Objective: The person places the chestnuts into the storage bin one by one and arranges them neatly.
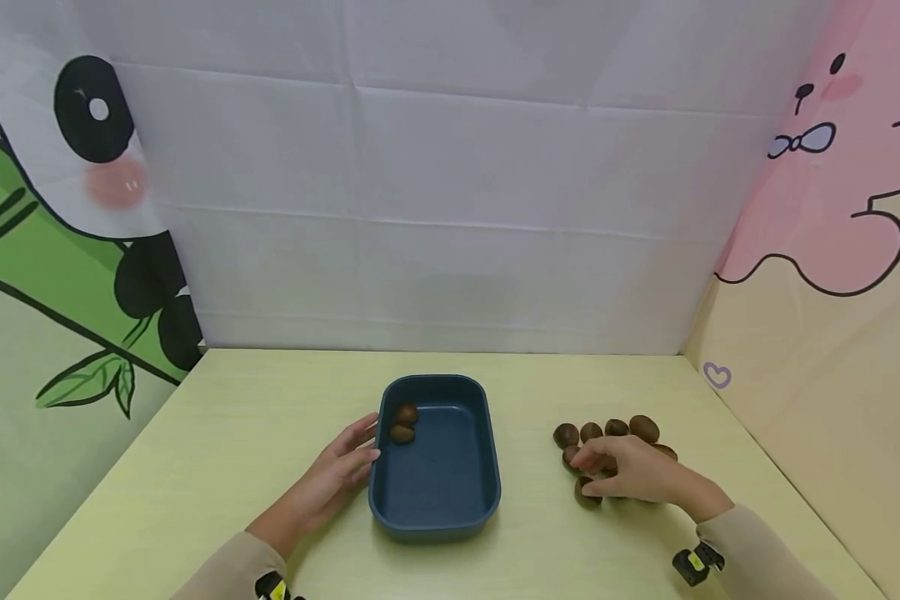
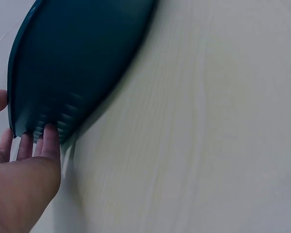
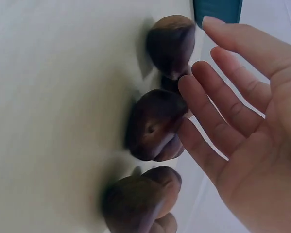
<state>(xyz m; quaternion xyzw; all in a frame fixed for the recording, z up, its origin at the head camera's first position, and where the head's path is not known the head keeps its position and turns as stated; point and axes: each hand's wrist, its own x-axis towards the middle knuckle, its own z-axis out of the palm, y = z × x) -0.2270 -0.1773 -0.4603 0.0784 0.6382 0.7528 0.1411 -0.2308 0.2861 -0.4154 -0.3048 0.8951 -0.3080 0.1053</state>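
A dark blue rectangular tray (image 1: 435, 475) stands on the table, with two chestnuts (image 1: 402, 433) near its far left corner. My left hand (image 1: 336, 471) rests against the tray's left side, its fingers fairly straight. The left wrist view shows those fingertips (image 2: 50, 133) at the tray's outer wall. Over a group of brown chestnuts (image 1: 644, 429) to the right hovers my right hand (image 1: 637, 472), thumb and fingers apart. Its thumb is close to the nearest chestnut (image 1: 587, 493). In the right wrist view the fingers are loosely bent beside several chestnuts (image 3: 155, 124), none gripped; the hand hides some in the head view.
The pale yellow table (image 1: 292, 400) carries the tray in the middle and the chestnuts on the right. A white cloth wall (image 1: 450, 208) rises at the back. Printed cartoon panels flank both sides. Each sleeve has a small black device (image 1: 697, 562) at the wrist.
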